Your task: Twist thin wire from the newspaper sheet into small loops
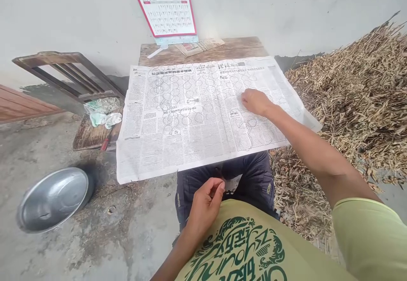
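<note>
A big newspaper sheet [197,143] is covering most of a worn wooden table [238,51], front edge overhanging the sitter's dark trousers [193,183], with dark loopy outlines [184,120] running over the print. Right hand [256,101] is curling, knuckles up, on the sheet's right half; left hand [208,198] is curling loosely above the lap, thumb near fingertips. Can't really tell if either's gripping anything. Red-edged desk calendar [171,16] is standing at the back by the pale wall [254,9]. Dry stalks [365,98] are piling up on the right. Over left, a wooden chair [89,134] is holding crumpled white cloth [112,120], and a metal basin [59,194] is sitting on the concrete floor [143,226], its shiny inside showing.
</note>
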`<state>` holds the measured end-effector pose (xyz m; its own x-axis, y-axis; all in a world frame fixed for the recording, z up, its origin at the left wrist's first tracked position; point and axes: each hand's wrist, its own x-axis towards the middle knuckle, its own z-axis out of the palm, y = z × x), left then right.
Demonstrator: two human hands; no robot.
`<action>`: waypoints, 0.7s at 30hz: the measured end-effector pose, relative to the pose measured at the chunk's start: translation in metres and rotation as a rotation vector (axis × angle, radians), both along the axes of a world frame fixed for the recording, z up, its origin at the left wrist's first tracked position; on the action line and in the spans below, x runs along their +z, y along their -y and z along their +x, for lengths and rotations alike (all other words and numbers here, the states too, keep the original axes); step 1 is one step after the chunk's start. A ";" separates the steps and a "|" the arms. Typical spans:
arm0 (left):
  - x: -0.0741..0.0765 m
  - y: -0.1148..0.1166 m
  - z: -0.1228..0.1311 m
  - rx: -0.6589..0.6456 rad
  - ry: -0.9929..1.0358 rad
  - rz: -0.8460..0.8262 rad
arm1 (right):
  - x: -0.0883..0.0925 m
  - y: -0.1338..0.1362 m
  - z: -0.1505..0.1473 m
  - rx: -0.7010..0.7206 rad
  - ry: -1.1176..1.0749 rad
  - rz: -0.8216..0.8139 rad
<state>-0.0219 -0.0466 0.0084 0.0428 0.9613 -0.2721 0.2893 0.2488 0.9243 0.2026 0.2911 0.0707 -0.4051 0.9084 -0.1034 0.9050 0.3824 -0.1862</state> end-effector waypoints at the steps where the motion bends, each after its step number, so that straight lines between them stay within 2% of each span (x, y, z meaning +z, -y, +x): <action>1: 0.000 0.000 0.000 0.001 0.001 0.002 | 0.004 0.000 0.006 -0.017 -0.052 0.030; 7: 0.001 -0.003 -0.005 0.020 0.009 0.023 | 0.033 0.012 0.042 -0.097 -0.499 0.162; 12: 0.009 0.006 -0.007 0.096 -0.010 0.067 | 0.045 0.037 0.052 -0.196 -0.807 0.096; 14: 0.010 0.012 -0.009 0.151 -0.081 0.121 | 0.047 0.051 0.053 -0.188 -0.930 0.049; 16: 0.013 0.014 -0.022 0.181 -0.219 0.242 | 0.047 0.069 0.052 -0.176 -1.024 0.000; 18: 0.028 0.013 -0.057 0.163 -0.425 0.400 | 0.045 0.088 0.052 -0.174 -1.092 -0.025; 19: 0.042 0.013 -0.084 0.161 -0.548 0.474 | 0.044 0.098 0.053 -0.180 -1.112 -0.031; 21: 0.089 0.025 -0.145 0.239 -0.891 0.514 | 0.040 0.116 0.054 -0.217 -1.111 -0.033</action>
